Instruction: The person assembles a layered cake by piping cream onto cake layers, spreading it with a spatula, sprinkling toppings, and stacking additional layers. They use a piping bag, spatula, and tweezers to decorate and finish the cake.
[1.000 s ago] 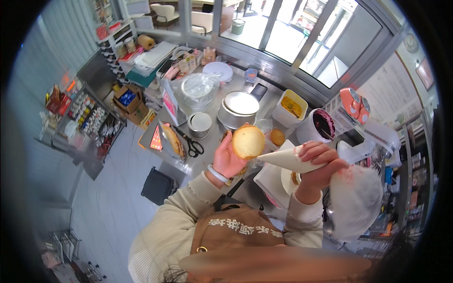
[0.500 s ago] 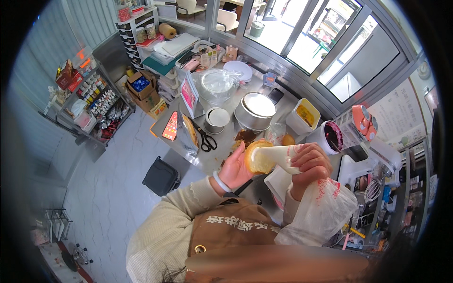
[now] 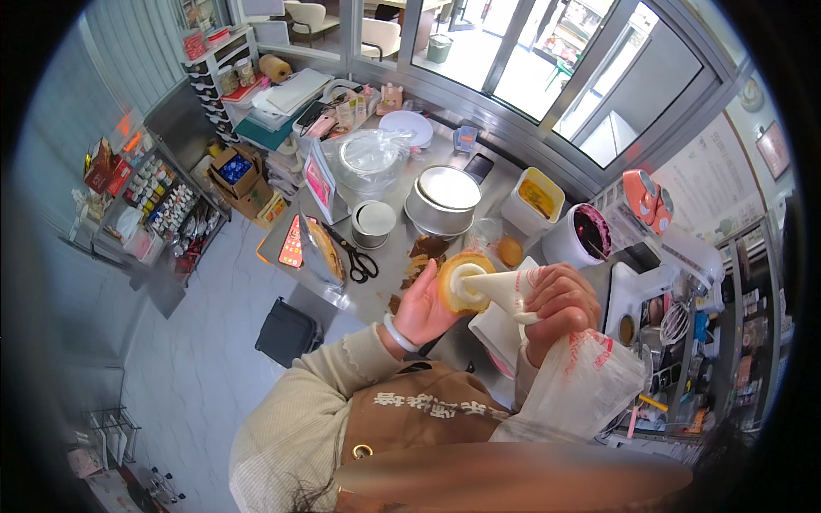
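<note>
My left hand (image 3: 421,309) holds up a round golden cake piece (image 3: 453,299), its cut face tilted toward me. A ring of white cream (image 3: 459,275) lies on that face. The fingers of my right hand (image 3: 560,306) are wrapped round a piping bag (image 3: 508,293) filled with white cream. Its narrow end touches the middle of the cake, and its loose clear top (image 3: 581,376) hangs below my fist. Just past my left hand, brown and golden cake scraps (image 3: 419,263) lie on the steel table (image 3: 389,286).
Black scissors (image 3: 363,263), a lit phone (image 3: 295,244) and round cake tins (image 3: 440,214) stand to the left and beyond. Toward the right are a yellow-filled tub (image 3: 539,192), a bucket of dark purple filling (image 3: 590,235) and a white stand mixer (image 3: 684,256). A black bin (image 3: 286,333) stands on the floor.
The bag's tip has drawn back toward the right across the cake, and a raised cream ring now shows on its face. The view has shifted slightly.
</note>
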Demonstrator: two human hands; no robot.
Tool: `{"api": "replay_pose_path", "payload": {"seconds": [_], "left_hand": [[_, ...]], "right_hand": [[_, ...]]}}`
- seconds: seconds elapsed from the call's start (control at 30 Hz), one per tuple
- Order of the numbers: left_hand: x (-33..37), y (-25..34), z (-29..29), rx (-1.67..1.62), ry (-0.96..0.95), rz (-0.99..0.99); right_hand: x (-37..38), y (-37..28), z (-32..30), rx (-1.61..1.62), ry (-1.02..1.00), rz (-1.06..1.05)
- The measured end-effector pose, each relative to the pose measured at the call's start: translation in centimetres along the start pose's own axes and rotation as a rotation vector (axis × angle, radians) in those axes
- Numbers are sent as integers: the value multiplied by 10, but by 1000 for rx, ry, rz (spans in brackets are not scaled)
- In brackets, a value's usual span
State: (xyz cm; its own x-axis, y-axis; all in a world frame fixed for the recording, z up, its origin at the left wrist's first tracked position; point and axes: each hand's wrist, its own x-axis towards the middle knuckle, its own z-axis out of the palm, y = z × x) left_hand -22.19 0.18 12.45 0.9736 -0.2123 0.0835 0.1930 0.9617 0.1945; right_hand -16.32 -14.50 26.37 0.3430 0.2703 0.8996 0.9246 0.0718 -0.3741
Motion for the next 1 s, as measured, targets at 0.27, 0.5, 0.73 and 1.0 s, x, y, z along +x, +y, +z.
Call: {"api": "replay_pose_path", "payload": {"seconds": [0.27, 0.5, 0.73, 1.0], "left_hand": [[-9, 8, 24, -79, -109, -30], [-10, 7, 27, -48, 51, 162], [15, -63, 42, 161, 84, 81], [37, -173, 73, 164, 216, -259]], "right_hand": [[6, 22, -182, 230, 587, 196], [-154, 149, -396, -1141, 195, 1012], [-352, 234, -378, -1096, -284, 1629], [-322, 199, -371, -995, -236, 1496]]}}
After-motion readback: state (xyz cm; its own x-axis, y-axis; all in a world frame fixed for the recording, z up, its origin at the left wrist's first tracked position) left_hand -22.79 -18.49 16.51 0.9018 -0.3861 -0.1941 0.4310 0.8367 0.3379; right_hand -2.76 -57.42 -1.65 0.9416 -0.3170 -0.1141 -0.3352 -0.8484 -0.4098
